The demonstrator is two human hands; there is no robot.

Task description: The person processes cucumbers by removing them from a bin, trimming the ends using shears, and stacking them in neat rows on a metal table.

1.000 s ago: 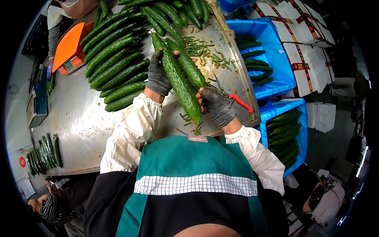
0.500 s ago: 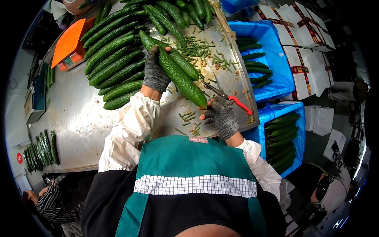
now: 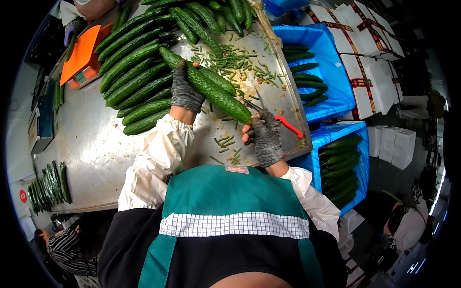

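Head view: a long, warty green cucumber [image 3: 221, 100] slants between the two hands, above the metal surface [image 3: 91, 158], with a second cucumber [image 3: 218, 79] alongside on its far side; each is likely firm, fairly weighty and stiff enough to snap if bent, its bumpy skin giving fair purchase, best held round the middle with the end steadied; the gloved left hand [image 3: 185, 91] is closed round the upper part of the pair; the gloved right hand [image 3: 265, 139] is partly curled, thumb and fingers pinching the near tip of the warty cucumber; red-handled snips [image 3: 289, 126] lie against the right hand, whether gripped cannot be told; green clippings [image 3: 235, 60] lie beyond both hands, rowed cucumbers [image 3: 137, 77] left of the left hand.
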